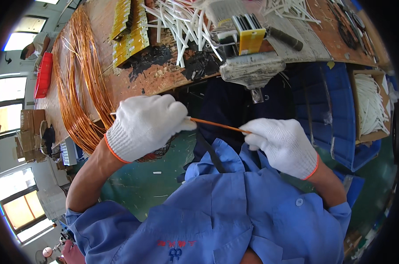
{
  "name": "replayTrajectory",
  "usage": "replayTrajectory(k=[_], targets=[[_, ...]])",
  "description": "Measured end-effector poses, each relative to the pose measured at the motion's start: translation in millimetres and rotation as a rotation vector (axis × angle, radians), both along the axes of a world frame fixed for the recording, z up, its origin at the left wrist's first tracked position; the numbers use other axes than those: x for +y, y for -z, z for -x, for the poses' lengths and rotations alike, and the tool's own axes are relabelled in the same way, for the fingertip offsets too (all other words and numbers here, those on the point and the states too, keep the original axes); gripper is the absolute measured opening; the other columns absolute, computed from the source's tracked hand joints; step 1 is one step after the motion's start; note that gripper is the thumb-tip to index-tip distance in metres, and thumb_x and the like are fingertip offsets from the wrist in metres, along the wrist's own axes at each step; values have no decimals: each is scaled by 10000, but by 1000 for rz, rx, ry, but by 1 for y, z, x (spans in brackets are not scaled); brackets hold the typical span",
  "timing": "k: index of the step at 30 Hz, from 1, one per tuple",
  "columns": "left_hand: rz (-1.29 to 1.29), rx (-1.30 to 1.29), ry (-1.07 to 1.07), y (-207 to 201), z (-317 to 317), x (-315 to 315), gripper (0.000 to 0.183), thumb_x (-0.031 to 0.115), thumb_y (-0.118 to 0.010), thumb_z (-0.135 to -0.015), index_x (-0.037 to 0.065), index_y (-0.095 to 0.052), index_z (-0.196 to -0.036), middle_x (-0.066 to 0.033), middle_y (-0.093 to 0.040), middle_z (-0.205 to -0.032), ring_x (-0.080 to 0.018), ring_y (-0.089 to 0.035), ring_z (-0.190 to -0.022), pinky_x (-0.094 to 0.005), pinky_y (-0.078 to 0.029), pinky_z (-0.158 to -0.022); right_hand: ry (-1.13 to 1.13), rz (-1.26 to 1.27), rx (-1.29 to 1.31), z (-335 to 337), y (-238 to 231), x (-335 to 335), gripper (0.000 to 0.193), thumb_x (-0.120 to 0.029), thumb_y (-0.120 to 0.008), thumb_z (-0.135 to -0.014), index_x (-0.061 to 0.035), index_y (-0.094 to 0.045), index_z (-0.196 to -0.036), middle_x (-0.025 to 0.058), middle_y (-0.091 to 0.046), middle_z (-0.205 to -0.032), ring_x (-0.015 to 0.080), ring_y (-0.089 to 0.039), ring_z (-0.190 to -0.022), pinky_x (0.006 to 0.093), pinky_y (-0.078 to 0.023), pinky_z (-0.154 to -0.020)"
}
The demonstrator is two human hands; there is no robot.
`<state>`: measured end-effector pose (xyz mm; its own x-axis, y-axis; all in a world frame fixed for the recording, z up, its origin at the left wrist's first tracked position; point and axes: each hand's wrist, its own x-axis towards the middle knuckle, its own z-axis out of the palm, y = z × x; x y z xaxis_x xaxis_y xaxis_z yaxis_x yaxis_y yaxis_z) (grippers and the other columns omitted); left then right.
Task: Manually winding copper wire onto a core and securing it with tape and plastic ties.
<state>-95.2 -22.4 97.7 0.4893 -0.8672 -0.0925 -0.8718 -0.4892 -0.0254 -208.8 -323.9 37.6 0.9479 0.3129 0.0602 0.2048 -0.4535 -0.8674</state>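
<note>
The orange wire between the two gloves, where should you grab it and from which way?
Probably the bare middle of the orange wire, pinched from above. It runs thin and nearly level between the left hand and the right hand, which already pinch its ends, so only that short stretch stays free.

Ahead of you, flat yellow packages lie stacked in rows on the wooden table. To your right, an open brown cardboard box stands beside a blue crate. More brown cardboard boxes sit far left.

Glossy copper wire (knit cotton gloves)
</note>
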Motion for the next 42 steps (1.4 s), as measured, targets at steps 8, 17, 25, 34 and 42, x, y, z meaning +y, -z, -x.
replayTrajectory(k=[8, 17, 25, 34, 42], targets=[[193, -109, 164, 10, -2, -16, 372, 452, -851, -821, 147, -646, -766, -24, -570, -706, -250, -664, -620, -408, -513, -532, 17, -22, 79, 10, -9, 2, 280, -139, -818, -962, -40, -744, -1213, 169, -789, -989, 343, -795, -841, 415, -621, -721], [322, 128, 257, 44, 38, -59, 292, 354, -747, -933, 111, -654, -798, -60, -601, -651, -245, -674, -530, -405, -505, -418, -71, 179, -80, 28, -2, 0, 200, 51, -735, -911, 7, -758, -1106, 164, -800, -924, 337, -804, -803, 388, -646, -715], [527, 124, 299, 52, 53, -98, 165, 197, -738, -863, 48, -680, -821, -92, -609, -693, -285, -700, -568, -422, -514, -432, 232, 94, 315, 51, -7, -18, 199, 43, -675, -993, 28, -782, -1161, 133, -806, -847, 207, -809, -743, 327, -604, -667], [549, 150, 340, 48, 54, -89, 157, 197, -749, -846, 56, -681, -835, -92, -624, -721, -271, -723, -624, -417, -536, -485, 67, 154, 330, 58, -17, -40, 298, 86, -649, -935, 35, -777, -1199, 126, -779, -797, 206, -797, -700, 333, -596, -643], [618, 115, 225, 37, 54, -84, 140, 176, -774, -805, 51, -711, -795, -93, -645, -725, -300, -746, -629, -436, -553, -484, 19, 239, -112, 38, -20, -23, 303, 64, -743, -873, 13, -790, -1168, 139, -769, -830, 269, -760, -665, 352, -569, -598]])
